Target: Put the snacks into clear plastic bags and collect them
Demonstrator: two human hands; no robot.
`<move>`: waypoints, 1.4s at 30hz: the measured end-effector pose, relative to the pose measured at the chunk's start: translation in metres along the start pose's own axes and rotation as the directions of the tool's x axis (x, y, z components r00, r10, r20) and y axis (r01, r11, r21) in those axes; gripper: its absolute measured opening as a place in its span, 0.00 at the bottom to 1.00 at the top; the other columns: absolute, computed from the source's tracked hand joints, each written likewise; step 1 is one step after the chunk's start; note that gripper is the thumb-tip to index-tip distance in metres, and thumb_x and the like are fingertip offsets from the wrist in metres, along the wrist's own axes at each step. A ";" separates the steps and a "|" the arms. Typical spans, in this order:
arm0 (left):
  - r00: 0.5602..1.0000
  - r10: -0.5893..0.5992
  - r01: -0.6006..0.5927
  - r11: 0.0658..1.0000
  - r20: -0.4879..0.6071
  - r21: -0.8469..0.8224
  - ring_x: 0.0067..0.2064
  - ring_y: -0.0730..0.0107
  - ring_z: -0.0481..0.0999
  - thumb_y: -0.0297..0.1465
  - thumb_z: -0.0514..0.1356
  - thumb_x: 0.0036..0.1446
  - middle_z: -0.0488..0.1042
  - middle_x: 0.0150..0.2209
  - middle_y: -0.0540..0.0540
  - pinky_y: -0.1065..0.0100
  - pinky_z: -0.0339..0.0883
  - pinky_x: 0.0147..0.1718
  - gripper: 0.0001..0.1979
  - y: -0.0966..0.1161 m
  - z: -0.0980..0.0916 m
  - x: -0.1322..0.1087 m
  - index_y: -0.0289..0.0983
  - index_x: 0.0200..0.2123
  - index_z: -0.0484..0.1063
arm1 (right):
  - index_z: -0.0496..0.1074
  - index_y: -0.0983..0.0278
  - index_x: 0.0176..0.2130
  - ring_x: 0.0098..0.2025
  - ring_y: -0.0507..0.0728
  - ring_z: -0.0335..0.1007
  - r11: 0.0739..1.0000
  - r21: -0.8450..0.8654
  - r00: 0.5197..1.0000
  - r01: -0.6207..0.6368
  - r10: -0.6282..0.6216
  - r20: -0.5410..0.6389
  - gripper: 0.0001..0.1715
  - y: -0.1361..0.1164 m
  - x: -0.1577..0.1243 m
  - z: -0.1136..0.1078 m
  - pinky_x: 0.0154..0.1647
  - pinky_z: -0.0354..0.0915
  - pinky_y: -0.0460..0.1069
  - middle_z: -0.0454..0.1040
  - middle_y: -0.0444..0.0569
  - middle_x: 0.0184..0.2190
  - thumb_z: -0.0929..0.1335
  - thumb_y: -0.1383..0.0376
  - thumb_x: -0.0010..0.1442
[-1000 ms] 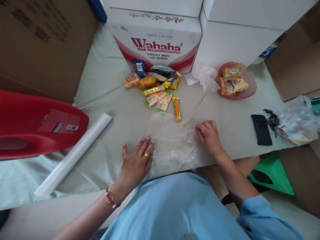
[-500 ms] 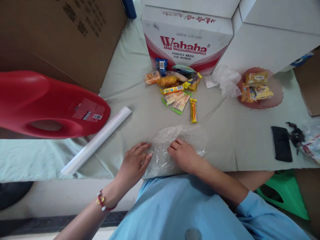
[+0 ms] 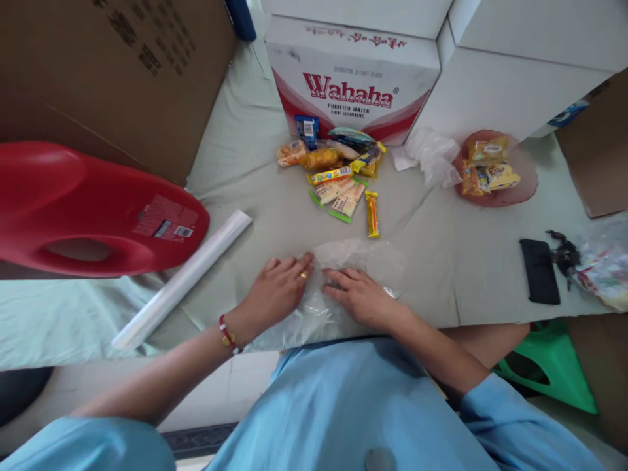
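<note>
A clear plastic bag (image 3: 373, 258) lies flat on the pale green tablecloth (image 3: 456, 261) at the near edge. My left hand (image 3: 277, 294) rests on the bag's left side, fingers stretched out flat, a ring on one finger. My right hand (image 3: 360, 297) lies on the bag's middle, fingers also flat and pressing the plastic down. Neither hand holds anything. A pile of small wrapped snacks (image 3: 338, 173) sits just beyond the bag.
A Wahaha water carton (image 3: 353, 82) and white boxes stand at the back. A red plate of snacks (image 3: 493, 173) is at right, with crumpled plastic (image 3: 429, 150) beside it. A phone (image 3: 538, 269), keys and a filled bag lie far right. Left: red jug (image 3: 88, 209), roll of bags (image 3: 181, 281).
My right hand slid from the bag's right edge leftward onto its middle. My left hand shifted forward along the bag's left side. The bag now looks flatter.
</note>
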State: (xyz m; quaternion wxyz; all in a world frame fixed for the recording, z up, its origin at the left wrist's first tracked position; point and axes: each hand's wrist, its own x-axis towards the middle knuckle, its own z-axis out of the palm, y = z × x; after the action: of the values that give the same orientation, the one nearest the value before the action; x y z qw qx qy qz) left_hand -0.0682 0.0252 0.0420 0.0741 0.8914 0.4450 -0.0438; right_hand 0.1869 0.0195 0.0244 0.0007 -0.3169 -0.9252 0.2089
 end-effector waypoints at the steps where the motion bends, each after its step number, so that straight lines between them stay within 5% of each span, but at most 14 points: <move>1: 0.995 -0.102 0.102 0.995 0.010 0.002 0.56 0.48 0.76 0.27 0.52 0.68 0.68 0.70 0.35 0.50 0.67 0.50 0.24 -0.005 0.000 0.005 0.36 0.63 0.74 | 0.72 0.60 0.65 0.65 0.66 0.64 1.000 0.005 1.000 0.004 -0.004 -0.008 0.25 0.002 -0.002 0.002 0.61 0.67 0.62 0.57 0.55 0.75 0.65 0.70 0.71; 5: 0.914 -0.404 0.403 0.914 -0.042 -0.043 0.58 0.39 0.74 0.37 0.51 0.69 0.67 0.69 0.28 0.43 0.68 0.54 0.25 -0.024 -0.004 0.013 0.29 0.60 0.75 | 0.73 0.62 0.64 0.69 0.64 0.62 0.998 0.053 0.999 0.016 -0.014 -0.040 0.26 0.008 -0.010 0.006 0.65 0.66 0.61 0.57 0.56 0.76 0.66 0.72 0.70; 9: 0.843 -0.468 0.445 0.883 -0.264 -0.147 0.66 0.30 0.65 0.35 0.56 0.66 0.62 0.72 0.29 0.31 0.59 0.61 0.22 -0.029 -0.008 -0.002 0.33 0.58 0.75 | 0.74 0.61 0.64 0.72 0.63 0.59 0.996 0.084 0.999 0.012 -0.008 -0.049 0.25 0.011 -0.014 0.004 0.68 0.64 0.61 0.60 0.57 0.74 0.65 0.72 0.71; 12: 0.930 -0.172 0.122 0.978 -0.326 -0.167 0.65 0.44 0.70 0.28 0.54 0.67 0.74 0.63 0.35 0.39 0.62 0.63 0.15 -0.019 -0.004 -0.007 0.39 0.50 0.79 | 0.74 0.60 0.63 0.72 0.65 0.60 0.996 0.078 0.999 0.033 -0.031 -0.031 0.22 0.011 -0.009 0.000 0.66 0.66 0.64 0.62 0.56 0.73 0.66 0.70 0.72; 14: 0.968 0.099 -0.142 0.973 -0.229 -0.183 0.62 0.54 0.74 0.26 0.51 0.68 0.80 0.57 0.38 0.49 0.68 0.62 0.17 -0.010 0.003 0.000 0.39 0.46 0.80 | 0.76 0.61 0.61 0.72 0.66 0.60 0.996 0.075 0.998 0.057 -0.055 -0.034 0.20 0.011 -0.006 -0.002 0.65 0.67 0.64 0.64 0.57 0.72 0.66 0.69 0.72; 16: 0.970 0.206 -0.232 0.945 -0.133 -0.229 0.62 0.57 0.75 0.25 0.49 0.69 0.80 0.58 0.37 0.54 0.70 0.61 0.18 -0.004 0.013 0.013 0.37 0.47 0.80 | 0.76 0.64 0.60 0.72 0.66 0.60 0.995 0.074 0.997 0.067 -0.063 -0.046 0.19 0.011 -0.004 -0.002 0.66 0.67 0.64 0.65 0.59 0.71 0.67 0.70 0.72; 23: 0.977 -0.151 0.108 0.960 -0.150 -0.259 0.76 0.43 0.54 0.40 0.50 0.73 0.62 0.73 0.34 0.31 0.41 0.72 0.27 -0.002 0.031 0.042 0.39 0.71 0.65 | 0.76 0.62 0.61 0.73 0.62 0.60 0.981 0.184 0.998 0.057 -0.050 -0.044 0.21 0.002 -0.041 -0.001 0.72 0.61 0.63 0.68 0.56 0.70 0.65 0.69 0.72; 28: 0.955 -0.287 0.266 0.937 -0.068 -0.225 0.78 0.39 0.46 0.46 0.48 0.73 0.48 0.78 0.36 0.23 0.30 0.68 0.31 -0.002 0.027 0.041 0.45 0.75 0.56 | 0.79 0.59 0.55 0.63 0.58 0.73 0.849 0.520 0.988 0.095 -0.142 0.052 0.16 0.006 -0.099 -0.035 0.70 0.63 0.58 0.80 0.51 0.57 0.66 0.63 0.73; 31: 0.931 -0.333 0.298 0.930 -0.148 -0.218 0.79 0.43 0.45 0.44 0.48 0.74 0.46 0.78 0.35 0.26 0.26 0.70 0.30 0.000 0.029 0.036 0.44 0.75 0.57 | 0.78 0.57 0.56 0.52 0.56 0.79 0.794 0.603 0.995 -0.071 0.096 -0.010 0.17 0.037 -0.109 -0.055 0.57 0.72 0.53 0.82 0.50 0.52 0.64 0.59 0.74; 32: 0.920 -0.339 0.297 0.930 -0.197 -0.214 0.79 0.44 0.45 0.42 0.49 0.74 0.48 0.78 0.36 0.27 0.25 0.70 0.29 0.001 0.030 0.034 0.45 0.74 0.59 | 0.78 0.58 0.55 0.49 0.57 0.80 0.794 0.586 0.965 -0.161 0.251 -0.075 0.18 0.051 -0.104 -0.058 0.53 0.73 0.53 0.83 0.51 0.50 0.64 0.58 0.74; 34: 0.909 -0.309 0.257 0.944 -0.279 -0.209 0.79 0.45 0.47 0.39 0.51 0.73 0.55 0.76 0.39 0.29 0.22 0.71 0.26 0.002 0.033 0.029 0.48 0.72 0.63 | 0.79 0.61 0.51 0.44 0.59 0.79 0.772 0.528 0.812 -0.353 0.533 -0.236 0.19 0.082 -0.080 -0.059 0.47 0.73 0.54 0.83 0.53 0.46 0.64 0.54 0.72; 37: 0.946 -0.164 0.104 0.971 -0.281 -0.214 0.75 0.50 0.59 0.35 0.52 0.73 0.69 0.70 0.40 0.31 0.26 0.72 0.25 0.002 0.038 0.025 0.49 0.70 0.65 | 0.76 0.65 0.55 0.40 0.61 0.77 0.689 0.487 0.583 -0.537 0.720 -0.376 0.26 0.116 -0.024 -0.053 0.44 0.71 0.54 0.82 0.55 0.40 0.63 0.51 0.70; 39: 0.970 -0.093 0.043 0.976 -0.225 -0.215 0.75 0.52 0.61 0.35 0.50 0.74 0.69 0.70 0.39 0.33 0.31 0.73 0.24 0.002 0.038 0.025 0.46 0.71 0.65 | 0.72 0.67 0.61 0.43 0.62 0.76 0.677 0.442 0.541 -0.588 0.736 -0.408 0.31 0.124 0.012 -0.049 0.45 0.70 0.54 0.81 0.56 0.41 0.66 0.49 0.68; 42: 0.972 -0.173 0.142 0.971 -0.159 -0.191 0.78 0.46 0.52 0.41 0.50 0.74 0.56 0.76 0.36 0.31 0.33 0.72 0.27 0.003 0.036 0.028 0.45 0.72 0.63 | 0.70 0.64 0.63 0.50 0.65 0.74 0.712 0.315 0.589 -0.628 0.699 -0.406 0.33 0.124 0.043 -0.047 0.47 0.69 0.55 0.79 0.59 0.49 0.70 0.53 0.64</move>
State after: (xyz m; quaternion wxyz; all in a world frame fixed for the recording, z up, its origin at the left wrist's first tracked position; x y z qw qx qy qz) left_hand -0.0491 0.0392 0.0028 0.1106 0.8433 0.5214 0.0686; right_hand 0.2310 0.1512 0.0138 0.1825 -0.6806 -0.6893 0.1681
